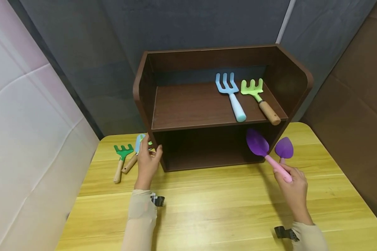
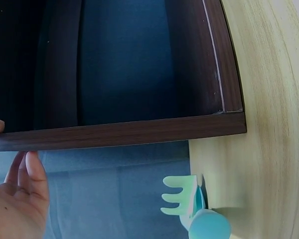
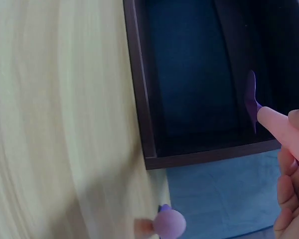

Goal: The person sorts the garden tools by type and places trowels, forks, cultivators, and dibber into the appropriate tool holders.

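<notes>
My right hand (image 1: 293,186) holds a toy trowel (image 1: 278,168) by its pink handle, its purple blade raised at the mouth of the lower compartment on the right. In the right wrist view that blade (image 3: 251,102) is seen edge-on against the dark inside. The brown two-tier shelf (image 1: 188,108) stands on the wooden table. My left hand (image 1: 148,164) pinches its left side panel (image 2: 114,135), thumb inside and fingers outside. On the upper tier lie a light blue hand fork (image 1: 229,94) and a green rake (image 1: 260,99) with a wooden handle.
Left of the shelf, a dark green rake (image 1: 122,155) and a blue-bladed tool with a wooden handle (image 1: 131,163) lie on the table (image 1: 207,209), partly behind my left hand. A second purple trowel (image 1: 284,147) lies right of the shelf. A dark curtain (image 1: 191,24) hangs behind.
</notes>
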The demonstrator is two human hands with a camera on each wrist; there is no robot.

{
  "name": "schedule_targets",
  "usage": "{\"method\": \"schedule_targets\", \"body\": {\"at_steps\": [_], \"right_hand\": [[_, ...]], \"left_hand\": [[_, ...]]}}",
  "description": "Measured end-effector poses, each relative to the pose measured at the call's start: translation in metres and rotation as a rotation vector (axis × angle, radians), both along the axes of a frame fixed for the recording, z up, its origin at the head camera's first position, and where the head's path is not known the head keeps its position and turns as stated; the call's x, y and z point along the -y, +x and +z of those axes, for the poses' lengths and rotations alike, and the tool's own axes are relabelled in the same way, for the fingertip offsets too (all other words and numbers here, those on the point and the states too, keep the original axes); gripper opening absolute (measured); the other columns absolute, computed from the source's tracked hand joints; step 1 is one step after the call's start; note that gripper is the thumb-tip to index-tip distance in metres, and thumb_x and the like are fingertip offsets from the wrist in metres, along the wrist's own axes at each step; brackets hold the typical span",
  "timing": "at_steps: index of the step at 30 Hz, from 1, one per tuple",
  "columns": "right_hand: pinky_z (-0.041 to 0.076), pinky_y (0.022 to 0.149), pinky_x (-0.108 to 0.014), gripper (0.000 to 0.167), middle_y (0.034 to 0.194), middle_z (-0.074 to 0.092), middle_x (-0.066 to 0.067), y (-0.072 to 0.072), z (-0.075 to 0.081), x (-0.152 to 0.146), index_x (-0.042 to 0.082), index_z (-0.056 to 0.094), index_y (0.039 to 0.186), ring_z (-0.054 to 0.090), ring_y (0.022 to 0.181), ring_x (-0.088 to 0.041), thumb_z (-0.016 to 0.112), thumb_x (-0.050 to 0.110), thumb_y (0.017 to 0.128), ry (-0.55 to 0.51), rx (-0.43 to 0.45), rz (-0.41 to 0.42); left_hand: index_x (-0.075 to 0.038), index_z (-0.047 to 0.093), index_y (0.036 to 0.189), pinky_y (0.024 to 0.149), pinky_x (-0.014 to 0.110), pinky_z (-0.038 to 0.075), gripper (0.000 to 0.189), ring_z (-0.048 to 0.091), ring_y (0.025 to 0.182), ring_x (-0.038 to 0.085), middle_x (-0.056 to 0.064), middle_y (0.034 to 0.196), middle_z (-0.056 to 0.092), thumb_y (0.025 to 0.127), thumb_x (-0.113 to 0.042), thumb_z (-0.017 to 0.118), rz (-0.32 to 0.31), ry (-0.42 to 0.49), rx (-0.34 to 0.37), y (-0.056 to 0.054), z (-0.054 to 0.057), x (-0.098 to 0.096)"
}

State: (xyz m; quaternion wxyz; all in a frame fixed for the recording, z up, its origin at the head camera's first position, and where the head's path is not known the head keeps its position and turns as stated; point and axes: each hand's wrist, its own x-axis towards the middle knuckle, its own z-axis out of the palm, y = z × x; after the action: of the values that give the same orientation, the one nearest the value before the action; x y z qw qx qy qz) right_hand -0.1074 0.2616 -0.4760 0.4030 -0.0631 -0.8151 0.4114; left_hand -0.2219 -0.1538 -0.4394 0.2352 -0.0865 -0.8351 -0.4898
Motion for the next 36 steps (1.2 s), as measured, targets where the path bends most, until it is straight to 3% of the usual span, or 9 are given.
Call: {"method": "schedule_targets", "body": {"at_steps": [4,9,11,16,21,27,31,33,36], "right_hand": [[0.028,0.07,-0.014,0.026,0.084,0.058,0.016,-0.005,-0.005,0.002,-0.011,0.07,0.093,0.04,0.077,0.01,0.077,-0.005,0.069,-0.011,0.003,-0.009],[0.027,0.071,-0.016,0.025,0.084,0.068,-0.02,-0.012,-0.01,0.004,-0.011,0.07,0.093,0.038,0.077,0.012,0.077,-0.003,0.07,-0.01,0.013,-0.013],[0.027,0.071,-0.018,0.024,0.083,0.066,-0.028,-0.014,-0.013,0.005,-0.011,0.07,0.092,0.037,0.076,0.012,0.077,-0.003,0.071,0.0,0.013,-0.02],[0.027,0.07,-0.017,0.022,0.08,0.066,-0.029,-0.021,-0.022,0.008,-0.012,0.07,0.09,0.036,0.076,0.008,0.076,-0.005,0.07,0.011,-0.014,-0.042],[0.029,0.069,-0.023,0.021,0.085,0.068,-0.028,-0.026,-0.028,0.012,-0.011,0.07,0.092,0.036,0.076,0.005,0.075,-0.002,0.073,-0.018,0.057,-0.051],[0.029,0.069,-0.03,0.022,0.091,0.068,-0.028,-0.03,-0.036,0.017,-0.009,0.07,0.096,0.048,0.078,-0.027,0.072,0.003,0.077,-0.059,0.145,-0.064],[0.035,0.083,-0.04,0.023,0.1,0.067,-0.031,-0.032,-0.039,0.019,-0.01,0.069,0.096,0.054,0.11,-0.047,0.071,0.002,0.077,-0.11,0.166,-0.049],[0.037,0.09,-0.045,0.023,0.099,0.067,-0.03,-0.033,-0.04,0.021,-0.01,0.069,0.097,0.05,0.122,-0.047,0.071,0.003,0.078,-0.128,0.185,-0.047],[0.038,0.095,-0.048,0.025,0.098,0.067,-0.03,-0.035,-0.04,0.022,-0.011,0.069,0.099,0.05,0.123,-0.046,0.07,0.005,0.08,-0.142,0.209,-0.054]], "left_hand": [[-0.011,0.038,0.146,0.07,0.028,0.049,0.058,0.06,0.1,0.032,0.019,0.127,0.05,0.092,-0.012,0.059,-0.003,0.004,0.012,0.0,0.0,0.001],[-0.01,0.038,0.145,0.071,0.036,0.052,0.057,0.06,0.1,0.032,0.019,0.127,0.05,0.092,-0.012,0.059,-0.008,0.006,0.013,-0.001,0.0,0.0],[-0.01,0.038,0.145,0.071,0.036,0.052,0.057,0.06,0.1,0.032,0.02,0.127,0.051,0.092,-0.012,0.059,-0.01,0.006,0.011,-0.002,0.0,0.0],[-0.011,0.038,0.146,0.07,0.026,0.049,0.057,0.06,0.101,0.032,0.019,0.128,0.05,0.093,-0.012,0.059,-0.014,0.009,0.017,-0.001,0.0,0.0],[-0.01,0.038,0.146,0.071,0.031,0.051,0.058,0.06,0.1,0.032,0.019,0.127,0.051,0.092,-0.012,0.059,-0.007,0.01,0.016,0.0,0.0,0.001],[-0.011,0.039,0.145,0.07,0.022,0.048,0.057,0.06,0.1,0.032,0.018,0.127,0.051,0.092,-0.012,0.059,-0.009,0.013,0.014,0.0,0.0,0.001],[-0.012,0.039,0.145,0.07,0.023,0.049,0.057,0.059,0.1,0.032,0.018,0.127,0.05,0.092,-0.012,0.059,-0.016,0.009,0.007,0.0,-0.001,0.001],[-0.012,0.038,0.146,0.07,0.021,0.048,0.057,0.059,0.1,0.032,0.018,0.127,0.05,0.093,-0.012,0.058,-0.016,0.009,0.003,0.0,-0.002,0.001],[-0.012,0.038,0.146,0.07,0.017,0.046,0.057,0.058,0.101,0.031,0.018,0.127,0.05,0.093,-0.012,0.059,-0.019,0.015,0.005,0.0,-0.002,0.0]]}}
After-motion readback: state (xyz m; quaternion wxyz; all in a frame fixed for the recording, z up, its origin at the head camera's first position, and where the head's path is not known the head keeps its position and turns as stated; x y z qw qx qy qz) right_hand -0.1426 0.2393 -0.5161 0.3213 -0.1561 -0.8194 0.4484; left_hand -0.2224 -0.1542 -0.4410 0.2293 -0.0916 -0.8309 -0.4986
